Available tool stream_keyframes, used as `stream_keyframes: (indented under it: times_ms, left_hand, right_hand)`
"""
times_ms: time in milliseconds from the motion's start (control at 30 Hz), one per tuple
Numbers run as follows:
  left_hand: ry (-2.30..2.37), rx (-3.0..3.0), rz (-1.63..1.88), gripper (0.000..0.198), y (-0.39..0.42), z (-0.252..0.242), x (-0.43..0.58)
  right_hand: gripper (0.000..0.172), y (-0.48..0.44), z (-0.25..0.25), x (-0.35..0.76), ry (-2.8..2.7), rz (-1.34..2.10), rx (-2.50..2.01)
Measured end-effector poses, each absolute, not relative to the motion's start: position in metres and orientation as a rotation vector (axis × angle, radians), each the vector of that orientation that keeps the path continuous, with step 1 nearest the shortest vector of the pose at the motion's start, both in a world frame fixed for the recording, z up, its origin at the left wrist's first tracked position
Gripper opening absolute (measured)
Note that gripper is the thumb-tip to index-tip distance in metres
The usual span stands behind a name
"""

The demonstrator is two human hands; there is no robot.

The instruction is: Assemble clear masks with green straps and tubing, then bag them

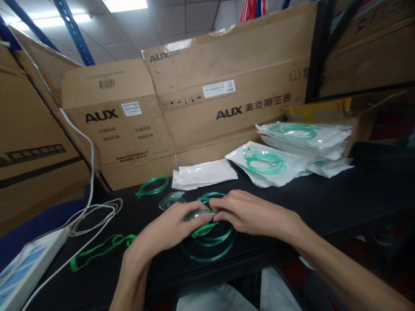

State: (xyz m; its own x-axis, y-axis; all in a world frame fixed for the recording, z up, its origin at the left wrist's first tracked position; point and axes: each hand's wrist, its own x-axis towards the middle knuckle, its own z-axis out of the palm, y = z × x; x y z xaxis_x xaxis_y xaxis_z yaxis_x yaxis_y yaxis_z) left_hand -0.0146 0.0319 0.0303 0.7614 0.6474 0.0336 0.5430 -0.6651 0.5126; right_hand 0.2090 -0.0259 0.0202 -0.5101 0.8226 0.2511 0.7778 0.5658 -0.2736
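left hand (165, 231) and right hand (249, 214) fingers pinch a mask (194, 214) over its coiled tube (214, 248); just beyond the fingers a pouch (204, 173) looks empty; farther right, packs (269, 163) lie filled and sealed

dim, soft picture under ceiling lights (125, 4), edges bowed

Two bare hands meet at the fingertips, low in the middle of the view.
The left hand (168, 231) rises from the bottom edge, palm down, with its fingers curled into a pinch. The right hand (251, 214) reaches in from the lower right on a bare forearm. Its wrist is straight and its fingers are bent and closed, with the tips just beside the left's.
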Motion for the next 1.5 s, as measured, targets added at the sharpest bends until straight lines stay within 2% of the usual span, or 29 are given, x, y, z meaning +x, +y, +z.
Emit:
stream_keyframes:
  times_ms: [233, 500, 700, 867, 1033, 1133, 1200, 1400, 1433, 1500]
  left_hand:
    - [0.932, 2.489, 0.274, 0.031, 0.029, 0.033, -0.013]
    - [0.913, 2.503, 0.41, 0.015, 0.03, 0.031, -0.011]
    - [0.822, 2.64, 0.492, 0.014, 0.033, 0.026, -0.007]
    - [0.786, 2.763, 0.606, 0.021, 0.035, 0.027, -0.011]
    - [0.888, 2.708, 0.776, 0.004, 0.032, 0.041, -0.026]
    - [0.985, 2.572, 0.692, 0.019, 0.025, 0.048, -0.028]
    - [1.067, 2.524, 0.632, 0.028, 0.021, 0.05, -0.028]
    - [1.335, 2.52, 0.61, 0.046, 0.02, 0.053, -0.034]
    - [1.372, 2.513, 0.64, 0.048, 0.02, 0.054, -0.036]
    - [1.438, 2.466, 0.786, 0.052, 0.019, 0.058, -0.037]
  right_hand:
    - [0.017, -0.023, 0.017, 0.211, -2.476, 0.171, -1.291]
    - [0.021, -0.022, 0.019, 0.215, -2.438, 0.276, -1.244]
    - [0.021, -0.025, 0.021, 0.212, -2.446, 0.243, -1.293]
    - [0.021, -0.026, 0.02, 0.211, -2.46, 0.166, -1.36]
    - [0.022, -0.023, 0.02, 0.217, -2.406, 0.173, -1.518]
    - [0.018, -0.025, 0.022, 0.219, -2.403, 0.308, -1.521]
    - [0.021, -0.028, 0.024, 0.221, -2.367, 0.383, -1.555]
    - [0.059, -0.041, 0.027, 0.235, -2.339, 0.52, -1.664]
    - [0.061, -0.042, 0.027, 0.235, -2.36, 0.518, -1.661]
    - [0.051, -0.044, 0.025, 0.234, -2.415, 0.498, -1.626]
